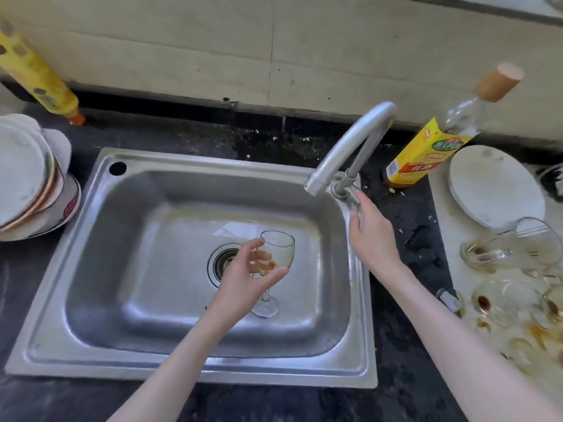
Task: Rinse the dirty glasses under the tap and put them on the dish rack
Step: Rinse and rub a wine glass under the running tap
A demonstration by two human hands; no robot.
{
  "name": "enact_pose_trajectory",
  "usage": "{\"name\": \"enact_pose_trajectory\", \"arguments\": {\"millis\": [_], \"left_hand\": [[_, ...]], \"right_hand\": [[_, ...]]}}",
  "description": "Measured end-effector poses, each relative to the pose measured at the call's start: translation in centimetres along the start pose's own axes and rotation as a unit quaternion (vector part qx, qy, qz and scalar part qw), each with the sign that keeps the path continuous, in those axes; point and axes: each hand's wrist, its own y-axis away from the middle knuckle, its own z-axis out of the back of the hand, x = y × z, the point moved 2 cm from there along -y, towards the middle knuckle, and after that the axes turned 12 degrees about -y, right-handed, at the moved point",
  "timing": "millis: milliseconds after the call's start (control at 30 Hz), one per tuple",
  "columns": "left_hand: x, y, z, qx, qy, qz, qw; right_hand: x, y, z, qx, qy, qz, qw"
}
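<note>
One stemmed wine glass (pixel 275 260) is held upright over the basin of a stainless steel sink (pixel 128 226), just right of the drain (pixel 224 263); brown residue sits in the bottom of its bowl. The left hand (pixel 243 277) grips the bowl, fingers curled round the far side and thumb across the near side, while the stem and foot hang free below the palm. The right hand (pixel 370 233) reaches to the base of the tap (pixel 350 147), fingertips touching the lever at the sink's right rim; the fingers are bent over it, but whether they close round it cannot be told. The tap's curved spout arches left over the basin, its outlet above and to the right of the glass. No water is visible at the outlet.

On the pale board to the right of the sink lie several more dirty glasses (pixel 502 251), some tipped on their sides, with brown spills among them. Behind them rests a white plate (pixel 496 187), and beside it a bottle with a yellow label (pixel 432 150) and wooden stopper. To the left of the sink stands a stack of plates (pixel 27 178), with a yellow bottle (pixel 39 77) behind it on the dark countertop (pixel 213 135).
</note>
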Motion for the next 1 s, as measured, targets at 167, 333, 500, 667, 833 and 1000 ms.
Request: {"name": "enact_pose_trajectory", "arguments": {"millis": [167, 333, 500, 667, 833, 1000], "left_hand": [[0.2, -0.4, -0.7, -0.003, 0.002, 0.007, 1.000], [0.5, -0.8, -1.5, -0.006, -0.003, 0.002, 1.000], [0.8, -1.3, -2.1, -0.008, -0.005, 0.004, 1.000], [0.7, -1.7, -2.3, -0.009, -0.003, 0.012, 1.000], [0.8, -2.0, -2.2, -0.003, -0.022, 0.029, 0.999], [0.2, -2.0, -2.0, 0.018, 0.043, 0.061, 0.997]], "right_hand": [[-0.6, -0.1, -0.1, 0.004, 0.044, 0.051, 0.998], [-1.4, -0.1, -0.3, 0.008, 0.054, 0.064, 0.996], [-1.8, 0.3, -1.1, 0.016, 0.078, 0.095, 0.992], [-2.5, 0.5, -1.8, 0.036, 0.085, 0.089, 0.992], [-2.9, 1.1, -2.2, 0.045, 0.090, 0.102, 0.990], [-2.0, 3.8, -3.2, -0.026, 0.012, 0.138, 0.990]]}}
